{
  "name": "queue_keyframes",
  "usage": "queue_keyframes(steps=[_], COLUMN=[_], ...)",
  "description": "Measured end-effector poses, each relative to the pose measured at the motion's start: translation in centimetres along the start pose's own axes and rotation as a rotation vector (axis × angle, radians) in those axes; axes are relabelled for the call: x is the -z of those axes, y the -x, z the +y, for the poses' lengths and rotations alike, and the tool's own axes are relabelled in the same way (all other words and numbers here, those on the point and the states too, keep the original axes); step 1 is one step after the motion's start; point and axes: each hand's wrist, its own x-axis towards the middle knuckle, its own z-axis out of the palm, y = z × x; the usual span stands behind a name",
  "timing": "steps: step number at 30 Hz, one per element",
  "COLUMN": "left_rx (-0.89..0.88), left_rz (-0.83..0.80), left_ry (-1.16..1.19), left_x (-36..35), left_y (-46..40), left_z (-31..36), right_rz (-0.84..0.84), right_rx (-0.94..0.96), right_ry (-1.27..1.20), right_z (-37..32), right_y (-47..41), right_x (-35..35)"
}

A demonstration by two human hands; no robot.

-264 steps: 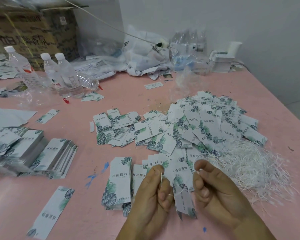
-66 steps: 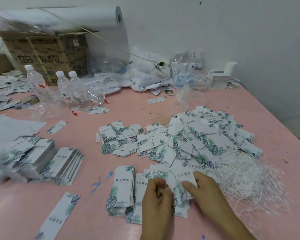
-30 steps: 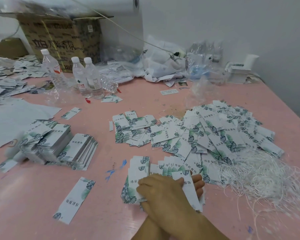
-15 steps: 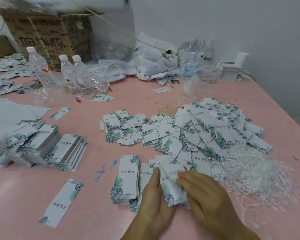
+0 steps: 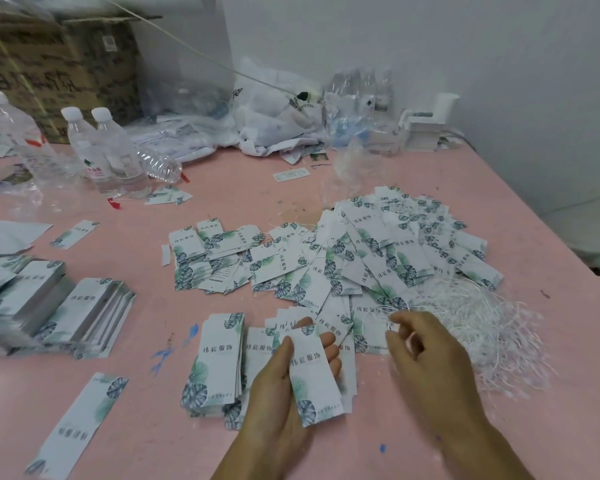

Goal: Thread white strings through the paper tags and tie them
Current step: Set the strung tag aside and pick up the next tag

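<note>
My left hand (image 5: 281,379) holds one white paper tag (image 5: 312,375) with green leaf print, thumb on its left edge and fingers behind it. My right hand (image 5: 426,362) hovers to the right with loosely curled fingers, holding nothing, beside the tangle of white strings (image 5: 478,327). A small stack of tags (image 5: 219,365) lies just left of my left hand. A large heap of loose tags (image 5: 361,258) spreads across the middle of the pink table (image 5: 222,188).
Taller stacks of tags (image 5: 59,306) sit at the left, with a single long tag (image 5: 80,424) near the front edge. Water bottles (image 5: 101,150), a cardboard box (image 5: 56,67), plastic bags (image 5: 278,119) and a white box (image 5: 426,123) line the back by the wall.
My left hand has lifted one tag clear of the pile. My right hand has let go of the tags and moved right toward the strings.
</note>
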Motion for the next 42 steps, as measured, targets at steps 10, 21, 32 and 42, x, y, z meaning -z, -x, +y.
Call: queue_keyframes(steps=[10, 21, 32, 42], left_rx=[-0.141, -0.051, -0.154, -0.378], left_rz=[-0.102, -0.130, -0.174, -0.130], left_ry=[0.242, 0.213, -0.202, -0.368], left_x=[-1.5, -1.2, -0.5, -0.4], left_y=[2.9, 3.0, 2.4, 2.5], left_z=[-0.8, -0.9, -1.7, -1.8], right_rz=[-0.219, 0.053, -0.408, -0.395], right_rx=[-0.085, -0.041, -0.239, -0.076], right_ry=[0.480, -0.318, -0.702, -0.409], right_z=[2.2, -3.1, -4.4, -3.5], right_y=[-0.9, -2.7, 0.4, 0.6], right_x=[-0.1, 1.0, -3.0, -2.7])
